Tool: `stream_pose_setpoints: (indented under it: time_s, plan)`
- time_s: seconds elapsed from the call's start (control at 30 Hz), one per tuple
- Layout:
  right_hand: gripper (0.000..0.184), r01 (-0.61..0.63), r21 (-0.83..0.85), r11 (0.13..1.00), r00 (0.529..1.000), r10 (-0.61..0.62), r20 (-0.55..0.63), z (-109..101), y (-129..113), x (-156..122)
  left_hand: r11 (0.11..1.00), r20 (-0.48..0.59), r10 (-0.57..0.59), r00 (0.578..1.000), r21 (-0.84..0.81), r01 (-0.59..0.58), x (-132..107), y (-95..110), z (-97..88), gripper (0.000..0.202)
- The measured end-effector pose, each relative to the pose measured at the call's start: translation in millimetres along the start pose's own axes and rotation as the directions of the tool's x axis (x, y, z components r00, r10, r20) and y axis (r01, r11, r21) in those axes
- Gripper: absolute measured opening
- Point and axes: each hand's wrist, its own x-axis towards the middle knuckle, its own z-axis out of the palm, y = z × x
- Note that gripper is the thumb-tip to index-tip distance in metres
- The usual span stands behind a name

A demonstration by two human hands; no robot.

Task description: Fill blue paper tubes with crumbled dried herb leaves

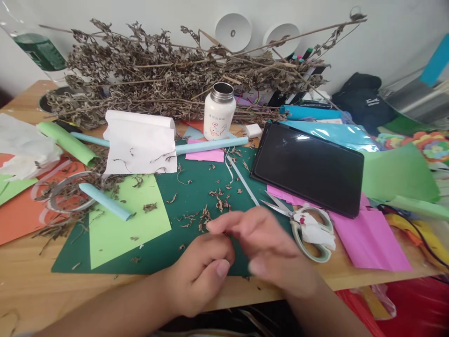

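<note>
My left hand point(205, 274) is curled into a fist over the front edge of the green cutting mat point(136, 260), thumb against the bent fingers. Whatever it may hold is hidden. Right beside it, my right hand point(268, 248) arches with its fingers bent toward the left knuckles; its thumb is apart and a little blurred, and nothing shows in it. Dry leaf crumbs point(205, 217) lie on the mat just beyond both hands. Scissors point(291, 214) with pale green handles rest slightly spread to the right of my right hand, and a thin blue paper strip point(243, 180) lies behind it.
A white bottle point(220, 114) without a lid stands behind the mat. Dried branches point(140, 70) span the back. A black tablet point(308, 166) lies at right on pink paper point(375, 238). At left are a light green sheet point(129, 234), a rolled blue paper point(105, 201) and a tape roll point(56, 196).
</note>
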Motion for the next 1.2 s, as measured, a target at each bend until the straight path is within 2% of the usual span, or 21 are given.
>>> stream_pose_setpoints:
  time_s: [0.03, 0.07, 0.13, 0.17, 0.2, 0.23, 0.3, 0.33, 0.4, 0.5, 0.57, 0.63, 0.8, 0.93, 1.0, 1.13, 1.2]
  plan:
    - [0.024, 0.051, 0.017, 0.999, 0.993, -0.049, -0.105, -8.8, 1.8, -1.3, 1.000, -0.005, 0.004, 1.000, 0.010, -0.004, -1.2, -2.1, 0.0, 0.031]
    - [0.022, 0.102, -0.027, 0.994, 0.966, -0.105, -0.236, -17.9, 2.4, -2.3, 1.000, 0.001, 0.008, 1.000, 0.014, -0.008, -2.3, -4.1, 0.1, 0.031]
    - [0.018, 0.114, -0.277, 0.954, 0.879, -0.227, -0.419, -34.0, 1.3, -3.4, 1.000, 0.013, 0.021, 1.000, 0.005, -0.021, -4.1, -7.6, 0.2, 0.031]
    - [0.017, 0.060, -0.451, 0.890, 0.855, -0.279, -0.437, -39.8, 0.3, -3.3, 1.000, 0.012, 0.026, 1.000, -0.002, -0.026, -4.8, -8.8, 0.4, 0.031]
    - [0.015, -0.012, -0.612, 0.791, 0.866, -0.297, -0.402, -43.4, -0.4, -2.8, 1.000, 0.004, 0.029, 1.000, -0.009, -0.029, -5.4, -9.6, 0.7, 0.030]
    - [0.014, -0.079, -0.744, 0.664, 0.905, -0.265, -0.333, -45.0, -0.5, -1.8, 0.999, -0.006, 0.028, 1.000, -0.017, -0.028, -5.9, -10.1, 1.0, 0.030]
    - [0.012, -0.135, -0.901, 0.413, 0.983, -0.061, -0.175, -43.7, 2.2, 1.1, 0.999, -0.013, 0.022, 1.000, -0.048, -0.023, -7.0, -10.0, 1.6, 0.027]
    - [0.012, -0.135, -0.937, 0.322, 0.991, 0.058, -0.123, -41.8, 4.8, 2.8, 0.997, -0.015, 0.017, 1.000, -0.071, -0.018, -7.7, -9.3, 1.8, 0.025]
    - [0.015, -0.152, -0.967, 0.205, 0.972, 0.209, -0.108, -38.6, 11.0, 5.9, 0.989, -0.026, 0.010, 1.000, -0.146, -0.014, -9.0, -5.9, 1.0, 0.024]
    - [0.020, -0.205, -0.970, 0.133, 0.955, 0.242, -0.168, -38.1, 17.0, 9.3, 0.935, -0.105, -0.072, 0.992, -0.352, 0.030, -7.7, 4.1, -4.7, 0.028]
    - [0.023, -0.206, -0.972, 0.110, 0.955, 0.241, -0.175, -39.0, 16.8, 11.9, 0.852, -0.166, -0.161, 0.973, -0.520, 0.052, -3.7, 12.0, -12.1, 0.027]
    - [0.024, -0.184, -0.978, 0.094, 0.956, 0.251, -0.155, -38.5, 14.4, 16.9, 0.782, -0.200, -0.193, 0.961, -0.622, 0.028, 1.7, 17.5, -21.1, 0.024]
    - [0.020, -0.116, -0.992, 0.051, 0.952, 0.292, -0.096, -30.4, 12.6, 38.9, 0.710, -0.275, -0.242, 0.931, -0.704, -0.023, 10.7, 16.2, -38.9, 0.020]
    - [0.021, -0.063, -0.996, 0.056, 0.955, 0.294, -0.044, -28.7, 18.5, 49.6, 0.593, -0.308, -0.361, 0.880, -0.804, -0.038, 13.6, 10.6, -45.0, 0.023]
    - [0.023, -0.054, -0.990, 0.128, 0.960, 0.281, -0.016, -30.3, 19.9, 48.9, 0.533, -0.323, -0.432, 0.842, -0.844, -0.051, 15.5, 9.2, -46.9, 0.028]
    - [0.024, 0.056, -0.899, 0.434, 0.962, 0.219, 0.165, -28.9, 17.4, 42.2, 0.423, -0.328, -0.568, 0.755, -0.903, -0.074, 19.3, 7.0, -49.1, 0.036]
    - [0.024, 0.141, -0.825, 0.547, 0.950, 0.160, 0.269, -24.2, 16.2, 39.5, 0.384, -0.324, -0.616, 0.718, -0.919, -0.084, 20.4, 5.4, -50.0, 0.038]
